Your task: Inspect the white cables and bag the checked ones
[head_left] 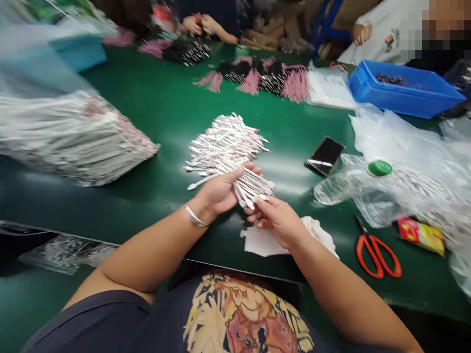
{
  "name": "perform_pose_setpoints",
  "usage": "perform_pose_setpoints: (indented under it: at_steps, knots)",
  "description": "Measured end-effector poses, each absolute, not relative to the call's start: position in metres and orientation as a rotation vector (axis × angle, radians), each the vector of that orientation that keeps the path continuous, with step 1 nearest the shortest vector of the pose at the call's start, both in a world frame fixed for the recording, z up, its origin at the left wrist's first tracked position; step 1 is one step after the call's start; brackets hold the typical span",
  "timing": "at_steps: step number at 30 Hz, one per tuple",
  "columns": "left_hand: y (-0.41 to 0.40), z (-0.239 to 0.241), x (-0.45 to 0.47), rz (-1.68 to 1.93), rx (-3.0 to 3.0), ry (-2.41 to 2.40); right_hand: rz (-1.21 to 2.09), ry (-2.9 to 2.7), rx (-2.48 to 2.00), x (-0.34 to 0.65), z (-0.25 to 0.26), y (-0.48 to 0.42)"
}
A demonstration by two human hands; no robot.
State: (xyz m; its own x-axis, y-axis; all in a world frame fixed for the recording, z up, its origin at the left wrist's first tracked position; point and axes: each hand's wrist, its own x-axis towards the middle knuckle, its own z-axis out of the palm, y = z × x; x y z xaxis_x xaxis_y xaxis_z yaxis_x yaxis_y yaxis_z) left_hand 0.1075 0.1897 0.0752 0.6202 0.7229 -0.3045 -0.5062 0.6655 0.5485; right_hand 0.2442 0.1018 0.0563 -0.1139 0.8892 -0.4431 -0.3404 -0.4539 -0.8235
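Note:
My left hand (221,192) is wrapped round a bundle of thin white sticks (253,186) just above the green table (162,108). My right hand (276,218) pinches the near ends of that bundle with its fingertips. Behind the hands lies a loose pile of the same white sticks (226,142). A silver bangle (195,217) sits on my left wrist. White tissue (263,240) lies under my right hand.
A big clear bag of packed sticks (69,137) lies at the left. A phone (325,155), a plastic bottle with a green cap (349,182), clear bags (405,147), orange scissors (377,252) and a blue bin (405,88) lie to the right. Other people's hands (200,23) work at the far edge.

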Motion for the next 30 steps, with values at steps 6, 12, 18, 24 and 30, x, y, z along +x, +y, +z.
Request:
perform_pose_setpoints:
  at_steps: [6, 12, 18, 24, 30]
  knots:
    - [0.189, 0.07, 0.107, 0.735, 0.339, 0.523, 1.572, -0.933, -1.525, 0.243, 0.051, 0.096]
    - [0.196, 0.057, 0.107, 0.815, 0.371, 0.512, 1.12, -1.432, -1.642, 0.252, 0.058, 0.094]
    - [0.2, 0.067, 0.103, 0.972, 0.465, 0.525, 0.924, -1.466, -1.712, 0.27, 0.067, 0.107]
    - [0.183, 0.086, 0.083, 1.025, 0.557, 0.532, 1.124, -1.461, -1.696, 0.272, 0.07, 0.13]
    - [0.158, 0.093, 0.056, 1.079, 0.927, 0.692, 1.275, -1.474, -1.685, 0.26, 0.098, 0.104]
